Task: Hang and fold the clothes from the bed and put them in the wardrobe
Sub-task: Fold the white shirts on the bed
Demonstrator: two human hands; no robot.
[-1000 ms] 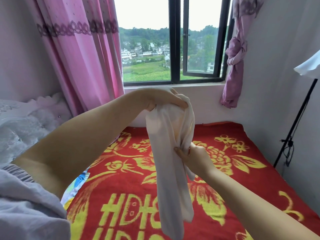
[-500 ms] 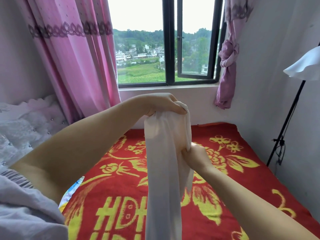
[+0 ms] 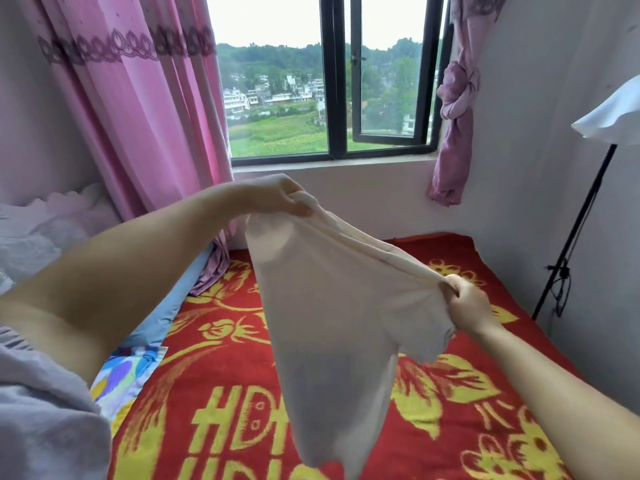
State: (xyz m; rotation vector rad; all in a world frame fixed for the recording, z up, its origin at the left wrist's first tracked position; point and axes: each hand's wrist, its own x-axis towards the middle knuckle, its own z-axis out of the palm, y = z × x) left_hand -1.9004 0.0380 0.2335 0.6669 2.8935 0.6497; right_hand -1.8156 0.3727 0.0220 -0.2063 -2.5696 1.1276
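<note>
Left hand (image 3: pixel 277 195) at eleven o'clock and right hand (image 3: pixel 467 306) at three (lower) each pinch the thin cream-white cloth garment (image 3: pixel 339 313), stretched between them.

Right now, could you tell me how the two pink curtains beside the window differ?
The left pink curtain hangs loose and spread wide, reaching the bed; the right pink curtain is tied in a knot and ends above the red blanket. The left looks brighter, the right more mauve. Both carry a dark patterned band near the top.
</note>
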